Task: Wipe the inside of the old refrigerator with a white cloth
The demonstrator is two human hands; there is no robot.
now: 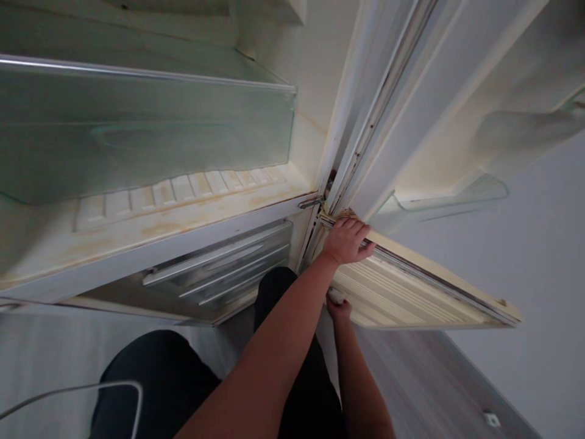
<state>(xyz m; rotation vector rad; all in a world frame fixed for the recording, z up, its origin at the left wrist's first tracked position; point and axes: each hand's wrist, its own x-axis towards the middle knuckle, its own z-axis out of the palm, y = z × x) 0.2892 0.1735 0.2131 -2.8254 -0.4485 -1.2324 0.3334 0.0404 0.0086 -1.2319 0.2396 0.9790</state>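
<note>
The lower fridge door (411, 292) stands open on the right, its ribbed inner side facing me. My left hand (348, 241) is closed over the door's top edge, close to the hinge (328, 204). Below it, my right hand (339, 308) is closed around a small whitish thing (337, 296) by the hinge side of the same door. That thing is mostly hidden, and its kind cannot be made out. A dark-streaked seal (425, 275) runs along the door's top edge.
Above, the fridge compartment holds a clear drawer (150, 131) over a stained ribbed floor (192, 189). A clear ridged drawer front (228, 259) sits in the lower compartment. The upper door (439, 110) hangs open at right. A pale cable (77, 389) crosses the lower left; a small white object (492, 419) lies on the floor.
</note>
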